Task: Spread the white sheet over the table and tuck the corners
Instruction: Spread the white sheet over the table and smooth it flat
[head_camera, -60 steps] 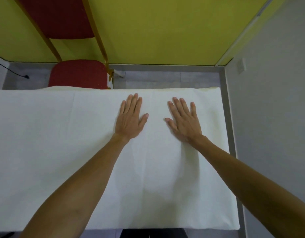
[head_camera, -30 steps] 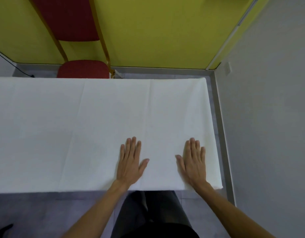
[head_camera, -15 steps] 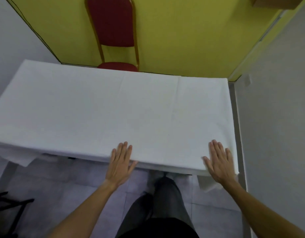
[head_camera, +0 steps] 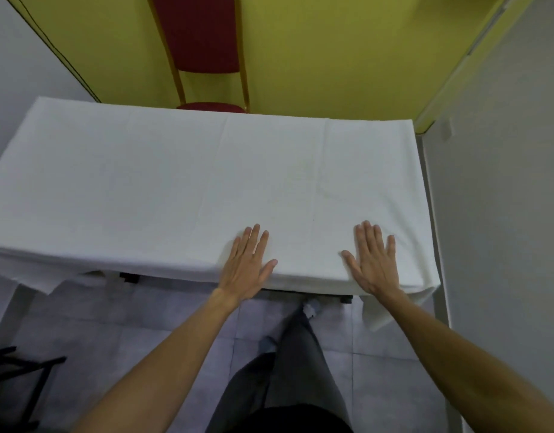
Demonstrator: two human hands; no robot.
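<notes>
The white sheet (head_camera: 207, 182) covers the desk (head_camera: 7, 310), draping past its near edge. Left hand (head_camera: 247, 264) and right hand (head_camera: 374, 264) lie flat there, each grip holding nothing, just pressing creases out. The desk's near-right corner looks untucked, I think.

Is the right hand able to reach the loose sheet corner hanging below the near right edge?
Probably yes. The right hand lies flat on the white sheet just above the hanging corner, and nothing stands between them.

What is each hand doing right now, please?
Left hand: open, fingers straight, pressing flat on the white sheet at the table's near edge.
Right hand: open, flat on the sheet near its right corner.
</notes>
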